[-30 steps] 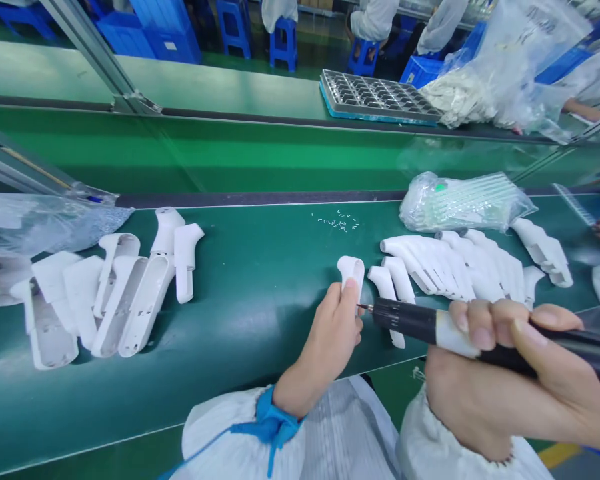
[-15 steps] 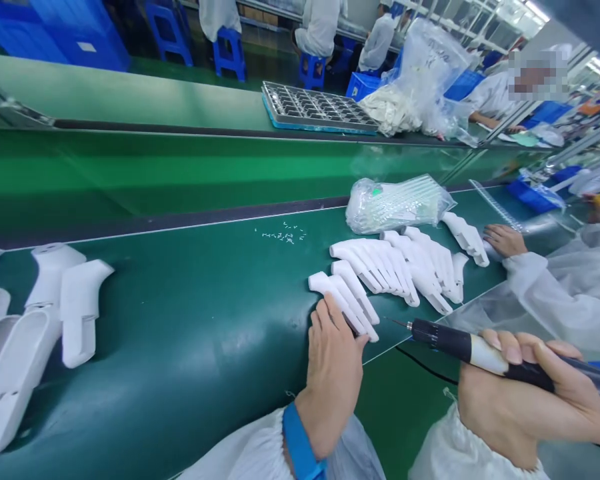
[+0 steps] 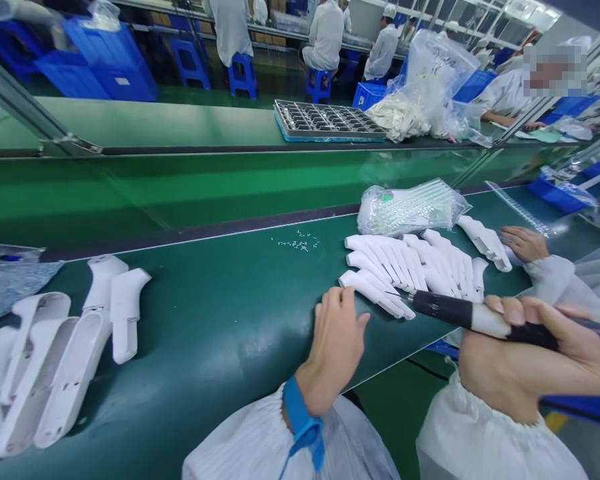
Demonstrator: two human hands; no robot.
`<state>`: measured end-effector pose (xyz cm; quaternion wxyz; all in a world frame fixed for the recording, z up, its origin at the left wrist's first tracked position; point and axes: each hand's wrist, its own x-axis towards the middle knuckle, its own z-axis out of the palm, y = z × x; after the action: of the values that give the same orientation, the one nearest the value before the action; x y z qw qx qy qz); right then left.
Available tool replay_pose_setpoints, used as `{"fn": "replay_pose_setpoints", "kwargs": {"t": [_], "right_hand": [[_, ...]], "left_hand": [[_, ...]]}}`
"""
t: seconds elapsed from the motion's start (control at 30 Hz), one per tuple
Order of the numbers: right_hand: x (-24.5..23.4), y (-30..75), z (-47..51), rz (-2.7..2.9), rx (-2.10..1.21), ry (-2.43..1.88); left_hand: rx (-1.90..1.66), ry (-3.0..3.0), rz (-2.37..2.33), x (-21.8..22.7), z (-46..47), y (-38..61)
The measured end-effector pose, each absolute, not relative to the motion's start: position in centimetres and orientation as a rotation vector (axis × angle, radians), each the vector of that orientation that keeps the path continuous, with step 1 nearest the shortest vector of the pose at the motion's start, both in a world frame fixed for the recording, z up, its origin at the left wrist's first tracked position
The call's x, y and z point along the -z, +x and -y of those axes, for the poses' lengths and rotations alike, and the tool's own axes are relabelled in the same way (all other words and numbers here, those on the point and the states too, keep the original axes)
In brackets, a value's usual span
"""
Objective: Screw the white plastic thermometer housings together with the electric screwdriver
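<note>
My left hand (image 3: 335,343) lies flat and open on the green belt (image 3: 220,313), fingers apart, just left of the nearest white plastic shell (image 3: 373,292), not gripping it. My right hand (image 3: 535,360) is closed around a black and white electric screwdriver (image 3: 460,313); its thin tip points left over the row of white shells (image 3: 420,267). These shells lie side by side in front of a clear bag of parts (image 3: 410,208). Small loose screws (image 3: 297,241) are scattered on the belt beyond my left hand.
More white housings (image 3: 65,347) lie in a heap at the left with a plastic bag (image 3: 10,280). A grey compartment tray (image 3: 330,120) and a big bag stand on the far bench. Another person's hand (image 3: 523,241) rests at the right. People sit on blue stools behind.
My left hand set the shell it held down beside the row and let go of it. The screwdriver swung left over the shells. The view shifted right, then partly back.
</note>
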<state>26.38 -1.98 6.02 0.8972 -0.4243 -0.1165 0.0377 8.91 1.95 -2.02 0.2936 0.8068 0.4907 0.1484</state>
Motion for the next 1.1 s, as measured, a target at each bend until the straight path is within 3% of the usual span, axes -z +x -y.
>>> {"fn": "replay_pose_setpoints", "kwargs": {"t": [0.27, 0.53, 0.83, 1.1], "right_hand": [[-2.6, 20.0, -9.7, 0.371, -0.260, -0.871], [-0.6, 18.8, -14.8, 0.342, -0.270, -0.897], [-2.2, 19.5, -12.3, 0.330, -0.391, -0.864], [-5.4, 20.4, -6.4, 0.352, -0.428, -0.830]], "left_hand": [[-0.516, 2.087, -1.619, 4.1, -4.5, -2.6], [-0.562, 2.094, -1.683, 4.4, -3.5, -4.5], [-0.544, 2.333, -1.526, 3.7, -8.5, -3.0], [-0.202, 2.554, -1.048, 3.6, -17.5, 1.0]]}}
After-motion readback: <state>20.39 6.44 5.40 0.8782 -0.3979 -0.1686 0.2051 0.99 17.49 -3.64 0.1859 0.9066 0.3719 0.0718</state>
